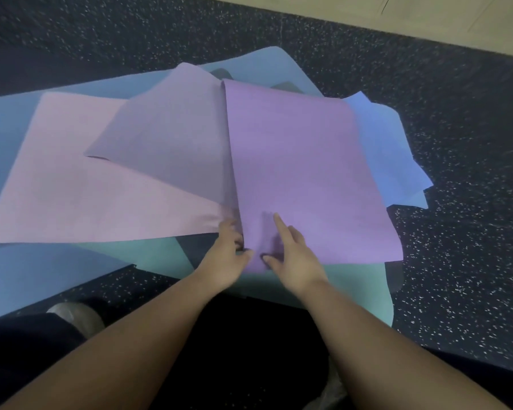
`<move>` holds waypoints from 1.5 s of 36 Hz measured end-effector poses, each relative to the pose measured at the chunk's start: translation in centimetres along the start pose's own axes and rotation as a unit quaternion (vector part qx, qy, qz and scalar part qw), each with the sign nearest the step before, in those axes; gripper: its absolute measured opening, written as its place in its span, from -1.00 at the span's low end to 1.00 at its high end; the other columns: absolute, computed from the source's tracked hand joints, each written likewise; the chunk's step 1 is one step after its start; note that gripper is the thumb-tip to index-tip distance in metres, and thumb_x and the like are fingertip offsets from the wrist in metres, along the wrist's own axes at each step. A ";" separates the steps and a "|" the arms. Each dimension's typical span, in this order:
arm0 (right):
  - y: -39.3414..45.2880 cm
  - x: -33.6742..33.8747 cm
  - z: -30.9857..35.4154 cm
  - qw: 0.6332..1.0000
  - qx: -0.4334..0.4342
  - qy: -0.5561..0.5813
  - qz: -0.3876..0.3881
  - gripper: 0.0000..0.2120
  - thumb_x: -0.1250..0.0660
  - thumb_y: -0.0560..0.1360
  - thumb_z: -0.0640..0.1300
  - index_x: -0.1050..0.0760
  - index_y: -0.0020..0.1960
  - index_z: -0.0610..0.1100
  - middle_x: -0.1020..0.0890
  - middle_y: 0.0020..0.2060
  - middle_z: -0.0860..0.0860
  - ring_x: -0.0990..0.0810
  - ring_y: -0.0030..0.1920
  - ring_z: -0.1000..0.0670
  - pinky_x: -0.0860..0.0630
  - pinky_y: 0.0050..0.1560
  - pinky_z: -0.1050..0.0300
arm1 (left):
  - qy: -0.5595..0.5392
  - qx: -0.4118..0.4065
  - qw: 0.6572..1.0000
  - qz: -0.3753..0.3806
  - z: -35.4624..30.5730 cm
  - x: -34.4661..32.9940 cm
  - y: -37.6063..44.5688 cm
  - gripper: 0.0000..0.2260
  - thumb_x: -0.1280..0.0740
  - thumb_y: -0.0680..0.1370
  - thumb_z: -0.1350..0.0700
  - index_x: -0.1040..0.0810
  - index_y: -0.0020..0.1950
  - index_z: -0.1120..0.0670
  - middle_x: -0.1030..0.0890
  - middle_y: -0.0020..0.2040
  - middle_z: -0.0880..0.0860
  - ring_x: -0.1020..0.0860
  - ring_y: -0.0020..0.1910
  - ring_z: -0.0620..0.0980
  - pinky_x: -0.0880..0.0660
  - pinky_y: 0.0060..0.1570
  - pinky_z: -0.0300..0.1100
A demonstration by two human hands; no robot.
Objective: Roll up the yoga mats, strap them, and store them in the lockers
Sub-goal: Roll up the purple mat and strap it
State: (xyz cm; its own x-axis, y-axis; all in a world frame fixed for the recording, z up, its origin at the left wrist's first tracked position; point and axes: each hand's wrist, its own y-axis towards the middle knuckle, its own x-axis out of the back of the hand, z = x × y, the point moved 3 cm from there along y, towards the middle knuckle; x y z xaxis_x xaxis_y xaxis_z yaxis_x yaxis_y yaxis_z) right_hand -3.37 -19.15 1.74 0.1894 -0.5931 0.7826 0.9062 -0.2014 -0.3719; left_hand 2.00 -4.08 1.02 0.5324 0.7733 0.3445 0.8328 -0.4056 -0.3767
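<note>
Currently: purple mat (302, 173) atop the floor pile. Our left hand (227, 255) pinches its near corner; right hand (290, 255) presses flat, fingers extended. We square edges before rolling tight.

A dark floor (427, 93) flecked with white specks carries everything here; along its far edge runs a pale beige strip (367, 13). Directly on the floor lies a spread of flat mats. A large blue mat (9, 125) reaches off to the left, a teal mat (308, 288) lies at the near side, and a brighter blue mat (382, 143) shows at the right. A pink mat (71, 179) and a purple mat (302, 161) rest on top of these, overlapping.
</note>
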 end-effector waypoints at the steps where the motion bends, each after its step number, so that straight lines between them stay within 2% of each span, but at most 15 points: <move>1: -0.1 0.2 0.4 1.000 0.003 -0.001 -0.004 -0.19 -0.31 0.57 0.02 0.21 0.55 0.25 -0.11 0.55 -0.04 -0.38 0.40 -0.16 -0.38 0.33 -0.02 | -0.014 -0.011 1.000 -0.013 -0.7 -0.1 0.0 -0.45 -0.32 0.54 0.31 -0.15 0.44 0.08 -0.47 -0.06 -0.13 -0.50 -0.11 -0.28 -0.44 -0.12 -0.41; 6: -1.2 2.1 2.7 0.999 0.025 0.016 -0.029 -0.20 -0.29 0.59 -0.03 0.22 0.52 0.31 -0.04 0.57 -0.09 -0.34 0.44 -0.14 -0.33 0.34 0.01 | -0.023 -0.095 0.994 -0.047 -4.1 0.6 -0.9 -0.42 -0.23 0.47 0.41 -0.33 0.16 -0.28 -0.53 0.12 -0.02 -0.56 0.02 -0.04 -0.51 0.05 -0.25; 9: -2.1 3.5 4.0 0.998 0.038 0.021 -0.050 -0.22 -0.26 0.60 -0.11 0.20 0.51 0.34 -0.07 0.55 -0.11 -0.41 0.38 -0.16 -0.39 0.30 -0.02 | -0.018 -0.129 0.990 -0.045 -4.9 1.4 -1.2 -0.41 -0.17 0.41 0.27 -0.33 0.39 -0.17 -0.49 0.30 0.03 -0.51 0.23 0.00 -0.47 0.25 0.03; 12: -3.3 5.2 5.3 0.993 0.064 0.021 -0.092 -0.20 -0.17 0.58 -0.21 0.19 0.48 0.42 -0.18 0.49 -0.09 -0.51 0.24 -0.17 -0.47 0.20 -0.10 | -0.003 -0.154 0.986 -0.069 -6.9 2.4 -2.5 -0.39 -0.15 0.47 0.41 -0.28 0.50 0.05 -0.41 0.38 0.01 -0.39 0.32 -0.15 -0.31 0.39 -0.14; 16: -5.2 7.9 7.2 0.984 0.111 0.002 -0.139 -0.19 -0.15 0.59 -0.24 0.29 0.38 0.47 -0.15 0.51 -0.09 -0.52 0.21 -0.17 -0.47 0.17 -0.07 | 0.047 -0.210 0.970 -0.116 -9.6 4.0 -5.2 -0.39 -0.16 0.51 0.43 -0.28 0.50 0.00 -0.37 0.21 0.02 -0.33 0.09 -0.32 -0.27 0.18 -0.39; 20: -7.2 10.6 9.4 0.973 0.148 -0.025 -0.174 -0.19 -0.19 0.60 -0.21 0.28 0.39 0.45 -0.30 0.36 -0.07 -0.55 0.05 -0.12 -0.50 -0.05 -0.02 | 0.087 -0.247 0.955 -0.136 -12.2 5.7 -8.0 -0.38 -0.17 0.48 0.42 -0.33 0.47 -0.04 -0.37 0.12 0.02 -0.40 0.04 -0.14 -0.29 0.08 -0.34; 26: -10.7 13.4 13.0 0.958 0.203 -0.057 -0.194 -0.18 -0.19 0.58 -0.23 0.23 0.41 0.48 -0.33 0.34 -0.03 -0.52 0.09 -0.11 -0.48 -0.05 0.01 | 0.178 -0.310 0.926 -0.122 -15.3 7.9 -12.9 -0.44 -0.16 0.56 0.38 -0.34 0.45 -0.13 -0.42 0.14 0.06 -0.40 0.01 -0.04 -0.37 0.04 -0.24; 29: -12.2 13.9 14.4 0.963 0.192 -0.083 -0.172 -0.38 -0.17 0.61 -0.20 -0.07 0.53 0.26 -0.29 0.43 -0.08 -0.48 0.23 -0.15 -0.43 0.09 0.03 | 0.264 -0.306 0.906 -0.128 -16.0 9.0 -14.3 -0.54 -0.16 0.60 0.34 -0.38 0.46 -0.01 -0.46 0.24 0.18 -0.36 0.04 0.00 -0.30 0.03 -0.21; 33: -14.1 14.4 15.6 0.969 0.154 -0.094 -0.170 -0.64 -0.18 0.61 -0.17 -0.26 0.39 -0.05 -0.40 0.29 -0.10 -0.51 0.10 -0.20 -0.44 -0.01 0.01 | 0.244 -0.301 0.915 -0.108 -15.6 10.1 -16.8 -0.54 -0.05 0.55 -0.08 -0.49 0.37 0.01 -0.51 0.09 0.03 -0.44 0.09 0.03 -0.36 0.11 -0.18; 37: -15.6 15.1 16.0 0.967 0.146 -0.076 -0.194 -0.86 -0.19 0.61 -0.18 -0.26 0.13 -0.11 -0.45 0.05 -0.11 -0.43 -0.07 -0.15 -0.27 -0.18 0.03 | 0.230 -0.293 0.915 -0.152 -13.6 11.5 -17.7 -0.57 -0.29 0.57 0.20 -0.41 0.43 -0.02 -0.51 0.25 -0.05 -0.48 0.21 0.00 -0.37 0.18 -0.21; 40: -16.5 15.3 16.2 0.965 0.147 -0.058 -0.208 -0.84 -0.19 0.60 -0.19 -0.19 0.00 -0.10 -0.43 -0.06 -0.06 -0.39 -0.12 -0.13 -0.24 -0.22 0.03 | 0.111 -0.230 0.959 -0.121 -12.2 11.6 -17.9 -0.44 -0.39 0.53 0.16 -0.30 0.44 -0.21 -0.48 0.15 -0.22 -0.53 0.10 -0.14 -0.44 0.08 -0.28; 43: -17.2 15.0 16.7 0.961 0.160 -0.019 -0.226 -0.87 -0.20 0.59 -0.22 -0.23 -0.03 -0.16 -0.46 -0.11 -0.07 -0.41 -0.13 -0.14 -0.29 -0.22 0.01 | -0.053 -0.184 0.975 -0.109 -11.9 11.4 -17.7 -0.33 -0.46 0.48 0.19 -0.21 0.44 -0.22 -0.52 0.03 -0.12 -0.55 0.06 -0.13 -0.49 0.04 -0.20; 45: -17.5 14.9 17.0 0.957 0.169 0.008 -0.238 -0.89 -0.20 0.58 -0.24 -0.26 -0.05 -0.18 -0.47 -0.14 -0.07 -0.41 -0.14 -0.12 -0.26 -0.25 0.03 | -0.036 -0.181 0.975 -0.122 -11.9 11.4 -17.3 -0.49 -0.47 0.47 0.17 -0.38 0.33 -0.13 -0.55 0.05 -0.10 -0.54 0.10 -0.13 -0.44 0.10 -0.24; 48: -17.7 15.0 17.4 0.951 0.191 0.030 -0.244 -0.91 -0.21 0.58 -0.26 -0.30 -0.05 -0.18 -0.47 -0.14 -0.02 -0.40 -0.14 -0.08 -0.18 -0.25 0.08 | 0.022 -0.199 0.968 -0.153 -12.1 11.4 -17.7 -0.85 -0.43 0.50 0.17 -0.54 -0.04 -0.06 -0.54 0.02 -0.06 -0.51 0.04 -0.11 -0.32 -0.02 -0.49; 54: -17.4 15.4 17.9 0.932 0.219 0.092 -0.274 -0.84 -0.25 0.59 -0.25 -0.28 -0.04 -0.07 -0.48 -0.23 0.09 -0.43 -0.18 -0.02 -0.29 -0.29 0.29 | 0.042 -0.347 0.905 -0.241 -14.2 12.5 -19.3 -0.67 -0.29 0.54 0.39 -0.56 -0.07 -0.08 -0.50 -0.04 -0.09 -0.48 -0.05 -0.31 -0.30 -0.01 -0.54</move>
State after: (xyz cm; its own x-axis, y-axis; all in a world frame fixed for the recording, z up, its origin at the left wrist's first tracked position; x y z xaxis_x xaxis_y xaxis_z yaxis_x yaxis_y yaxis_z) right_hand -9.43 -10.86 29.19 -0.3793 -0.6267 0.6807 0.9227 -0.2008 0.3292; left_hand -5.28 6.53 24.81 0.0663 0.9140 0.4003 0.8503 -0.2617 0.4566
